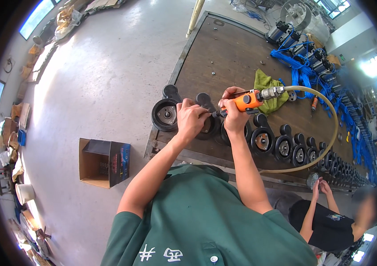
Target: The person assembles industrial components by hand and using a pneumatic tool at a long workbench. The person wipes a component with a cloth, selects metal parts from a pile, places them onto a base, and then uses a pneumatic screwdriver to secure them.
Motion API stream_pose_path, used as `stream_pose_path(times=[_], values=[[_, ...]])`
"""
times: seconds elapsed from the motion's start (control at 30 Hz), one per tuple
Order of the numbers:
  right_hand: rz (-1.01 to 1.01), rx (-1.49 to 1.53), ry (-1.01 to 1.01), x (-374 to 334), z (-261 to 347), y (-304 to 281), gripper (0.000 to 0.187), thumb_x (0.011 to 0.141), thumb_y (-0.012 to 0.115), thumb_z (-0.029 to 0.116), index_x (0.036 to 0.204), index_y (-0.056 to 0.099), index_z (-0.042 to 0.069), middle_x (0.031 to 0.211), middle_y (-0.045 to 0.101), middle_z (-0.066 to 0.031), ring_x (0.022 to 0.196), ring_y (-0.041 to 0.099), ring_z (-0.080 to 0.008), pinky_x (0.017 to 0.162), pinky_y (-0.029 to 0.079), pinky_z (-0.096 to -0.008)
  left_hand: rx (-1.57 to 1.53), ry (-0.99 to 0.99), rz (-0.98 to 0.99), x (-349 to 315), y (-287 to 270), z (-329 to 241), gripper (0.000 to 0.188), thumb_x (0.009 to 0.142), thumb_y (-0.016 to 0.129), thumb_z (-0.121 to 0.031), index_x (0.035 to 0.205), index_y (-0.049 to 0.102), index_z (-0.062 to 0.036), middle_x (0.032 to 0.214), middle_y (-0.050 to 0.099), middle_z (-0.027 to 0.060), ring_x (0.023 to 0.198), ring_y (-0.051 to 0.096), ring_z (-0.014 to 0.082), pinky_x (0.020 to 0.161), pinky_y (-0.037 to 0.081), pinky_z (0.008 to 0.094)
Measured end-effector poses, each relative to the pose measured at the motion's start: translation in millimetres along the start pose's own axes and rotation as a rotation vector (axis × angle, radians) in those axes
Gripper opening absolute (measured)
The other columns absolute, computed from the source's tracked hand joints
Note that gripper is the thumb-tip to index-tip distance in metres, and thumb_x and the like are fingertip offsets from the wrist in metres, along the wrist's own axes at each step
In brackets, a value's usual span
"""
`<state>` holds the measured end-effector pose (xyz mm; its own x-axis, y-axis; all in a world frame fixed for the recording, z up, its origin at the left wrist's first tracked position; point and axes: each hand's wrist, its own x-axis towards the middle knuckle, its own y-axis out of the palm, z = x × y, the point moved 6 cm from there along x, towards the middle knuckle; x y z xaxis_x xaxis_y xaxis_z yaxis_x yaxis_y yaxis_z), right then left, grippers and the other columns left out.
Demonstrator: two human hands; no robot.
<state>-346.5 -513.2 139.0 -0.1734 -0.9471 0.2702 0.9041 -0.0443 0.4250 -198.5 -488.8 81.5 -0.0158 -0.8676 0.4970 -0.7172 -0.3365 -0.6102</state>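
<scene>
My right hand (234, 116) is wrapped around an orange air screwdriver (247, 102), which lies roughly level with its dark nose pointing left. From its rear metal coupling runs a clear yellowish air hose (335, 115). My left hand (191, 119) is closed, its thumb and fingertips pinched together at the tool's tip; whatever they hold is too small to make out. Beneath both hands sits a black round housing (206, 131), partly covered by my fingers. Left of it stands another black housing (165, 114) with a metal plate in its round opening.
More black housings (263, 141) line the near edge of the brown workbench (228, 48). A green cloth (270, 91) lies beyond the tool. Motors with blue cables (301, 66) fill the far side. An open cardboard box (104, 163) stands on the floor; a co-worker (330, 221) is at right.
</scene>
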Motion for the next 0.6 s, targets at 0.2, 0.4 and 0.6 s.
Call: stream_pose_path(times=[0.2,0.4,0.6], values=[[0.0,-0.024,-0.022,-1.5,4.9,-3.3,0.022,0.08,0.058,-0.007,0.101,0.06,-0.001,0.083,0.064,-0.0067,0.064,0.062,-0.0124,0.057,0.05,-0.0234,0.006,-0.063,0.053,1.3,2.6,0.8,0.016,0.076,0.079,-0.024,0.082,0.08,-0.0091,0.078,0.073,0.0014,0.095,0.056,0.0239,0.091,0.037,0.0387],[-0.012,-0.015,-0.005,-5.1,6.7,-4.7,0.02,0.082,0.06,-0.005,0.101,0.059,-0.001,0.083,0.064,-0.0067,0.064,0.062,-0.0119,0.056,0.05,-0.023,0.013,-0.081,0.084,2.3,4.9,0.8,0.019,0.079,0.078,-0.027,0.084,0.08,-0.0088,0.079,0.074,0.0023,0.098,0.056,0.0231,0.094,0.036,0.0382],[-0.008,-0.004,0.0,-3.5,7.2,-3.2,0.02,0.082,0.059,-0.006,0.101,0.059,-0.001,0.083,0.065,-0.0071,0.063,0.062,-0.012,0.056,0.05,-0.0231,-0.023,0.035,0.031,-2.3,13.6,10.5,0.014,0.075,0.079,-0.022,0.082,0.079,-0.0102,0.077,0.071,0.0005,0.095,0.057,0.0236,0.09,0.039,0.0385]])
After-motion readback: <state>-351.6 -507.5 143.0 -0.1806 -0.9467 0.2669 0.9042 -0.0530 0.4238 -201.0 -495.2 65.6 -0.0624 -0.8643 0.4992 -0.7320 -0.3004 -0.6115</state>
